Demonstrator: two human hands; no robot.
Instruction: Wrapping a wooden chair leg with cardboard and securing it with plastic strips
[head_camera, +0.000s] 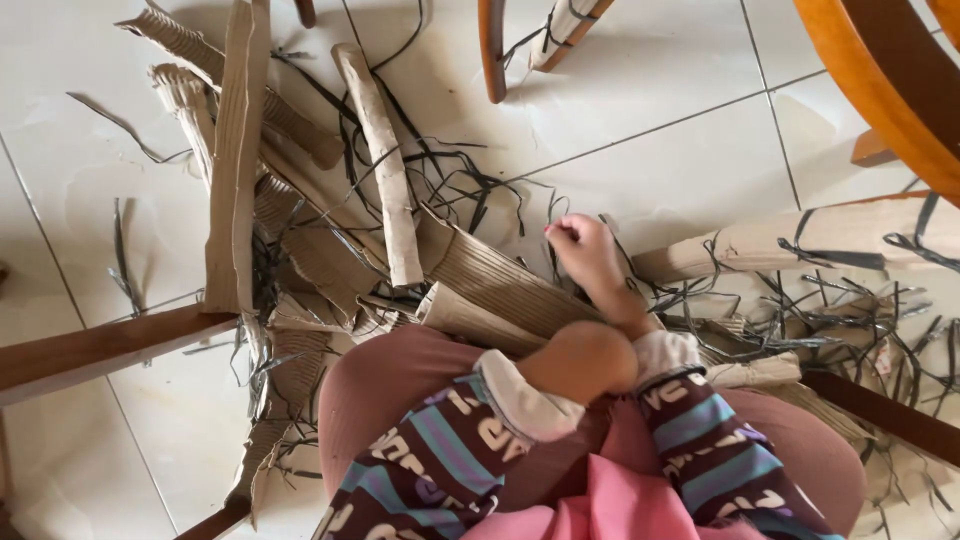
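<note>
Reaching down past my knees, my right hand (585, 252) is curled into a loose fist above the heap of corrugated cardboard (470, 280) on the white tiled floor (650, 90); the fingers are folded inward, and I cannot tell whether they pinch one of the thin black strips (480, 185) or only rest on the heap. My left hand is hidden: only the left forearm (580, 360) shows, crossing beneath the right wrist just on my side of the heap, so I cannot say how its fingers stand. The ribbed sheet of the heap lies right under the fist, its near edge touching my pink-clad knee (390, 390). Beyond the heap, away from me, a rolled cardboard tube (385, 165) lies lengthwise, and to the left of it a long flat cardboard strip (235, 150) stands nearly upright in the frame. To the right of the heap another rolled cardboard piece (800, 240) lies crosswise, wrapped by black strips, with a tangle of more strips near it. A dark wooden bar (100, 350) slants in from the left of the heap, and an orange wooden chair frame (880, 80) curves well beyond it at the far right.
</note>
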